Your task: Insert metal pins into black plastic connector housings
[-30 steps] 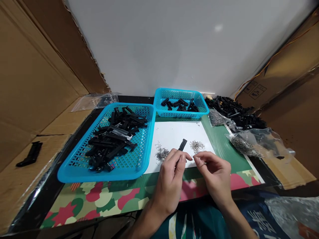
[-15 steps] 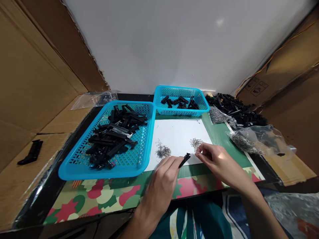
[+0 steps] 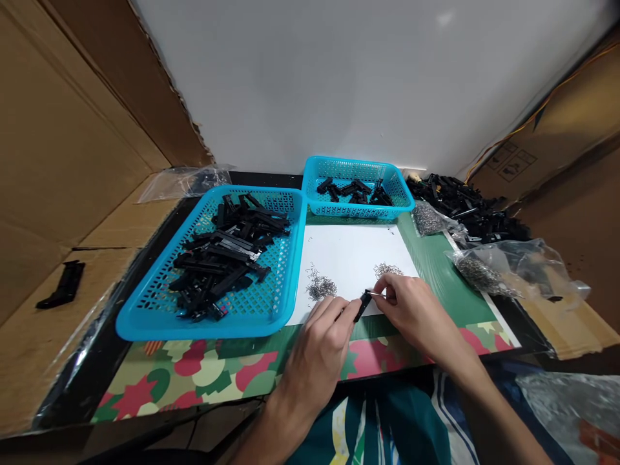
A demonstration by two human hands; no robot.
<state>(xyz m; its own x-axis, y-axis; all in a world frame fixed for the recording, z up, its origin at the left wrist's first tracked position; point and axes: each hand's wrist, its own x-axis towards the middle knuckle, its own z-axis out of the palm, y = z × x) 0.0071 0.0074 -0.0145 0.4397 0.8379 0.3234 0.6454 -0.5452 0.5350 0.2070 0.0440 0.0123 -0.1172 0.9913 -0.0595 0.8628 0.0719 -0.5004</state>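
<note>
My left hand (image 3: 322, 336) is closed around a small black plastic part (image 3: 361, 306), its upper end showing beyond my fingers. My right hand (image 3: 411, 307) pinches a thin metal pin (image 3: 376, 294), whose tip meets the upper end of the black part. Whether the pin sits inside the part, I cannot tell. Beyond my hands, on a white sheet (image 3: 349, 252), lie two heaps of small bent wire pieces: one heap (image 3: 320, 288) past my left hand, the other heap (image 3: 387, 269) just past my right fingers.
A large blue basket (image 3: 285, 303) on the left holds many black parts. A smaller blue basket (image 3: 358, 211) stands behind the sheet. At right are a black pile of parts (image 3: 475, 206) and bags of metal pieces (image 3: 477, 271). One black part (image 3: 65, 284) lies on cardboard at far left.
My right hand has moved left with the pin, which now reaches the black part. My left hand keeps its hold on that part. The whole view has shifted slightly.
</note>
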